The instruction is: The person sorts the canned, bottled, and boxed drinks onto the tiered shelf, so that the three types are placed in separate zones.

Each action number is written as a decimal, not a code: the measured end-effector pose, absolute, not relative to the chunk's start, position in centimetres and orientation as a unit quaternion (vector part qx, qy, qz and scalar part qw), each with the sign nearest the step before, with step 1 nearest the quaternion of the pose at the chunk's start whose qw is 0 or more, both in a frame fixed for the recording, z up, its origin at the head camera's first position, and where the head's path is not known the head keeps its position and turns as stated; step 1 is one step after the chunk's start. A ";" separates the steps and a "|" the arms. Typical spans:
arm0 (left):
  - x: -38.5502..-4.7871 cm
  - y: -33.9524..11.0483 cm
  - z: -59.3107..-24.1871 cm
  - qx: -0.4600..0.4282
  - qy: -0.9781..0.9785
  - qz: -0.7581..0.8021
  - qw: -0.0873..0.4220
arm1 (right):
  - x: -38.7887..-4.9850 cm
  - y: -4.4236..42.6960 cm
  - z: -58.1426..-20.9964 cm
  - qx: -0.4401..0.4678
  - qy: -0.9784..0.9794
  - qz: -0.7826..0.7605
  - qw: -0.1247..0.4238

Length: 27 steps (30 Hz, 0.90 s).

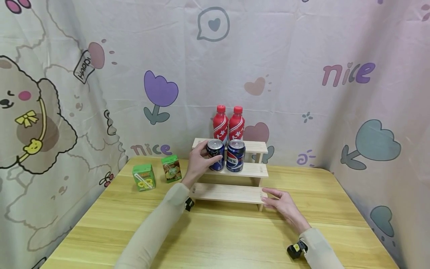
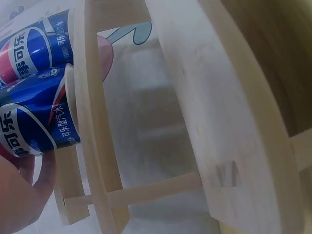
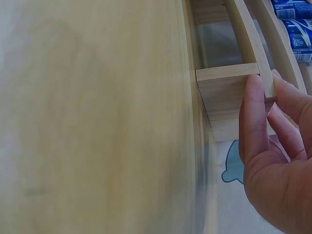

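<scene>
My left hand (image 1: pixel 198 162) grips the left of two blue cola cans (image 1: pixel 216 149), fingers behind it and thumb across its front. That can stands at the middle step of a three-step wooden rack (image 1: pixel 228 192), close beside the other cola can (image 1: pixel 236 158). In the left wrist view the held can (image 2: pixel 36 114) has its base against the step's board. With my right hand (image 1: pixel 283 203) I pinch the right end of the lowest step; the right wrist view shows thumb and fingers (image 3: pixel 256 117) on either side of the board.
Two red bottles (image 1: pixel 220 125) stand on the top step behind the cans. Left of the rack, two green drink cartons, one with a straw (image 1: pixel 144 177) and a darker one (image 1: pixel 172 169), stand on the wooden table (image 1: pixel 228 239). A printed curtain (image 1: pixel 289 45) hangs behind.
</scene>
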State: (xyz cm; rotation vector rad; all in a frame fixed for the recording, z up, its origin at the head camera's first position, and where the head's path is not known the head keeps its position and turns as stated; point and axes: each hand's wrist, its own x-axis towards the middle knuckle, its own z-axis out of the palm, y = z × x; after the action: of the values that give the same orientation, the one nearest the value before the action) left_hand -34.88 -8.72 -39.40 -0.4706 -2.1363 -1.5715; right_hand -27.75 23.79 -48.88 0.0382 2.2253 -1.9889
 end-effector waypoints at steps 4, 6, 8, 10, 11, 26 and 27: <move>-35.2 -8.5 -39.4 -0.169 -0.778 -0.562 0.226 | -27.7 23.7 -48.9 0.007 0.745 -0.662 0.079; -35.3 -8.4 -39.4 -0.169 -0.778 -0.562 0.224 | -27.6 23.7 -48.9 0.006 0.745 -0.662 0.078; -35.4 -8.4 -39.4 -0.167 -0.778 -0.566 0.217 | -27.6 23.7 -48.9 0.006 0.746 -0.662 0.078; -35.4 -8.3 -39.4 -0.163 -0.778 -0.569 0.209 | -27.6 23.7 -48.9 0.008 0.746 -0.662 0.079; -35.4 -8.3 -39.4 -0.160 -0.779 -0.571 0.204 | -27.6 23.7 -48.9 0.008 0.745 -0.662 0.078; -35.6 -8.3 -39.3 -0.159 -0.786 -0.567 0.190 | -27.6 23.8 -48.8 0.011 0.745 -0.662 0.078; -35.6 -8.3 -39.3 -0.159 -0.786 -0.567 0.190 | -27.5 23.8 -48.8 0.011 0.745 -0.662 0.078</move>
State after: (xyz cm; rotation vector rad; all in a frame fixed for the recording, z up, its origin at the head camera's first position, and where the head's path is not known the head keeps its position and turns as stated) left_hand -35.60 -8.29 -39.31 -0.4467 -2.2077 -1.5928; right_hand -27.54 23.80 -48.81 0.0320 2.2319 -1.9826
